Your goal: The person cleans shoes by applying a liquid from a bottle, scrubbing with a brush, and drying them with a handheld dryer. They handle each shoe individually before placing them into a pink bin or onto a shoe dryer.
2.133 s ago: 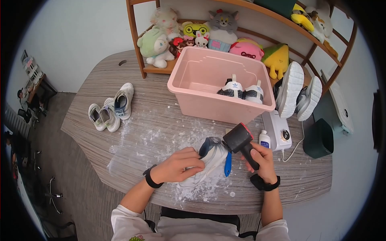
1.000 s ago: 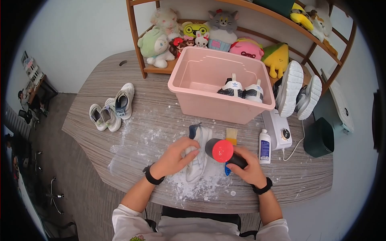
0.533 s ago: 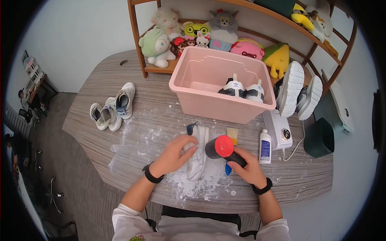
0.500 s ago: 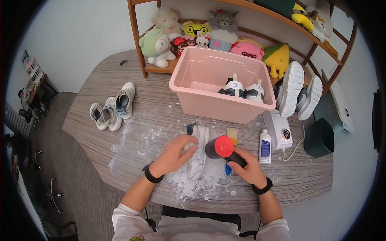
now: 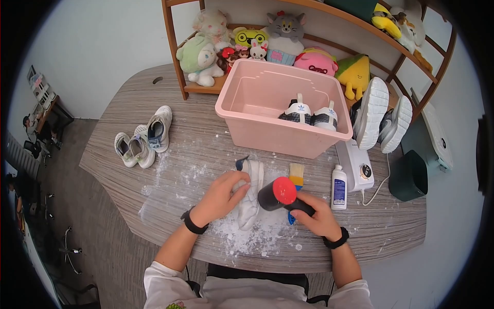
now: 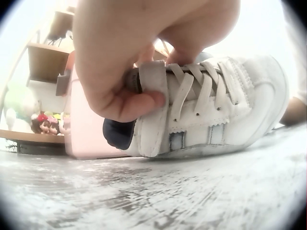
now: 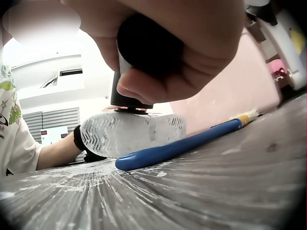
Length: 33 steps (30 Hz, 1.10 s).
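Note:
A white lace-up sneaker (image 5: 249, 212) with a navy heel lining lies tipped on its side, its sole (image 7: 132, 133) turned toward my right hand. My left hand (image 5: 220, 198) grips it by the collar; in the left wrist view the thumb presses the tongue below the crossed laces (image 6: 201, 91). My right hand (image 5: 320, 217) holds a black handheld electric scrubber (image 5: 269, 198) with a red end cap by its handle. The right wrist view shows the scrubber's disc head right at the sole's upper edge. A blue-handled brush (image 5: 296, 174) lies partly under the scrubber and right hand.
White foam (image 5: 236, 239) spatters the wooden table (image 5: 170, 206). Beyond it stands a pink bin (image 5: 278, 135) with two sneakers inside. A white bottle (image 5: 339, 188) and a shoe dryer (image 5: 355, 167) bearing two shoes are at right. Several small shoes (image 5: 158, 129) sit at left.
The sneaker has turned so its toe points toward me and its sole faces right. The scrubber has swung from beside the collar to the sole, then shifted slightly left with the shoe.

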Available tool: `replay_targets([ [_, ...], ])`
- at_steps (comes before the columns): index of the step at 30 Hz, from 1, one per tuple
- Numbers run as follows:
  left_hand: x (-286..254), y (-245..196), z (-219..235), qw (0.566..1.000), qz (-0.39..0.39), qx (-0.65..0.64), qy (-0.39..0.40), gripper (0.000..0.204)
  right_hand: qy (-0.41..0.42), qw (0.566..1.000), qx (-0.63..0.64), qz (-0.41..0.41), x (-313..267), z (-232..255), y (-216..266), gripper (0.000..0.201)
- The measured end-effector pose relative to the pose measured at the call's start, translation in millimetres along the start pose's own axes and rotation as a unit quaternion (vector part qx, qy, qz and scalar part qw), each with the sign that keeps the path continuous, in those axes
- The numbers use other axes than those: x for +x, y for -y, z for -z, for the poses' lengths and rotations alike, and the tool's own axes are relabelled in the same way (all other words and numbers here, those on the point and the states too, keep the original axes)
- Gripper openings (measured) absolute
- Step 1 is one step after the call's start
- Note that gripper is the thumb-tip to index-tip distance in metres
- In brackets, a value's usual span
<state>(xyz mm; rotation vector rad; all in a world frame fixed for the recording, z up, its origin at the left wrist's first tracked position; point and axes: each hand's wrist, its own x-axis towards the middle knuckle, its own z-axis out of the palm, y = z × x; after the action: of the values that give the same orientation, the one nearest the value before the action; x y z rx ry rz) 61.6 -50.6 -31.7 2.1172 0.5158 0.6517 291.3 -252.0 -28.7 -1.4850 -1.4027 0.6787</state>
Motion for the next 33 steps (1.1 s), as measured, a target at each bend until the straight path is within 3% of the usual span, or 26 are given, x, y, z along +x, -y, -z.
replay_targets([
  [7,-0.9,1.6,-0.1,0.999,-0.045,0.009,-0.013,0.02,-0.068,0.995,-0.075,0.001,1.1,10.0,-11.6,0.047],
  [9,-0.8,0.7,3.8,0.999,-0.052,0.007,-0.013,0.021,-0.102,0.992,-0.035,-0.063,0.5,18.5,-9.3,0.047],
  [14,-1.5,-5.4,10.1,0.999,-0.036,0.0,0.034,0.027,-0.167,0.981,-0.102,-0.011,-1.4,43.5,-7.4,0.045],
  [16,-2.0,-2.2,8.0,0.999,-0.049,-0.015,0.02,0.028,-0.19,0.959,-0.212,0.018,0.4,51.0,-5.1,0.045],
  [20,-2.8,-0.6,3.8,0.997,-0.064,-0.045,-0.008,0.03,-0.215,0.928,-0.304,0.024,0.1,56.6,-7.8,0.046],
  [33,-2.5,-4.2,3.6,0.997,-0.056,-0.043,-0.013,0.03,-0.253,0.834,-0.49,-0.026,-2.9,36.6,-32.7,0.053],
])
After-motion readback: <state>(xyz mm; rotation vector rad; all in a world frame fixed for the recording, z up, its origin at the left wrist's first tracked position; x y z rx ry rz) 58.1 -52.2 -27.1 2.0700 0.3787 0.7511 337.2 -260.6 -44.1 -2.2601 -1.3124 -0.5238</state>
